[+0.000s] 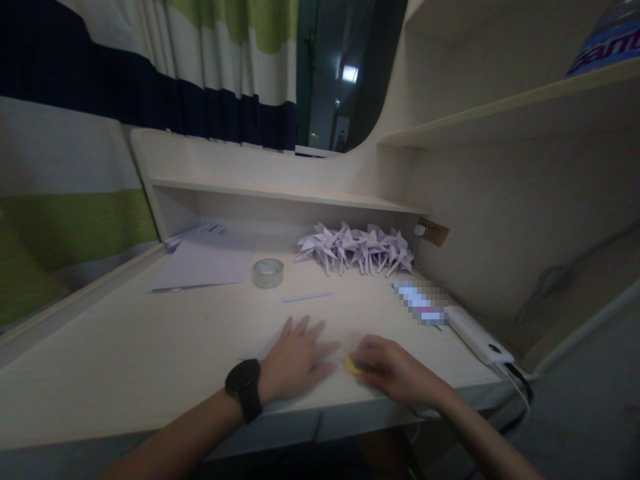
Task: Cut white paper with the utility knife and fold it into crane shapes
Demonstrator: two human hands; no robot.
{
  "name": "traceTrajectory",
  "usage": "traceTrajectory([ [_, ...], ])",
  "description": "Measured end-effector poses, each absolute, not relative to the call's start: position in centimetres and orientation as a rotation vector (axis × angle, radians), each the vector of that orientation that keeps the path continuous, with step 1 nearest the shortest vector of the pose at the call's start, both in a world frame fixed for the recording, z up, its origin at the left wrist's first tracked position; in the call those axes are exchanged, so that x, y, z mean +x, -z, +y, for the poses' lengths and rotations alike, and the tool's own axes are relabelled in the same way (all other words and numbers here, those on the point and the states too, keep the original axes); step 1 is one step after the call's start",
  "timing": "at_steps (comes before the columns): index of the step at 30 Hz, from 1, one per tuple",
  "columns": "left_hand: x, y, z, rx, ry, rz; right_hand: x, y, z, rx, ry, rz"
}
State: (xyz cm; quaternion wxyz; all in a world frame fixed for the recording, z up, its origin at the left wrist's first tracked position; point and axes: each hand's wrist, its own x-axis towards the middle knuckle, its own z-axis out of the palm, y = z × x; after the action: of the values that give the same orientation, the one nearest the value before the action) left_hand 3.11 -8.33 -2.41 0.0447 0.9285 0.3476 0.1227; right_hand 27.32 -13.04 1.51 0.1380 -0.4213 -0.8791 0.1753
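Note:
My left hand (295, 360) lies flat near the desk's front edge, its fingers spread and slightly blurred. Under it a thin pale edge pokes out on the watch side, possibly paper, mostly hidden. To its right, my right hand (387, 367) is closed around a small yellow object (352, 365); blur and the fingers hide what kind it is. Ahead of both hands lies a thin white paper stick (307, 297). Beyond that are a roll of clear tape (268, 273) and a row of folded white paper pinwheels (357, 247) with paper stems.
White paper sheets (205, 263) are stacked at the back left. On the right lie a blurred-out phone (417, 301) and a white power strip (480, 337) with cables. A wall socket (433, 231) holds a plug. Shelves (290, 193) and a striped curtain (225, 73) border the desk.

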Motion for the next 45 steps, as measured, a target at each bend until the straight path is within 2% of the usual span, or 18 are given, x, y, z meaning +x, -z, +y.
traceTrajectory([
  [5,3.0,2.2,-8.3,2.824,-0.43,1.058,27.3,-1.4,-13.1,-1.241,-0.503,-2.561],
  [12,2.5,1.3,-7.4,2.859,-0.556,0.788,27.2,-1.2,-12.5,-1.225,-0.472,-2.516],
  [31,2.8,1.6,-3.2,2.851,-0.645,0.893,26.3,-0.1,-8.2,-1.126,-0.462,-2.445],
  [45,3.1,2.1,-2.8,3.121,-0.526,1.052,26.1,0.7,-7.2,-1.094,-0.519,-2.407],
])
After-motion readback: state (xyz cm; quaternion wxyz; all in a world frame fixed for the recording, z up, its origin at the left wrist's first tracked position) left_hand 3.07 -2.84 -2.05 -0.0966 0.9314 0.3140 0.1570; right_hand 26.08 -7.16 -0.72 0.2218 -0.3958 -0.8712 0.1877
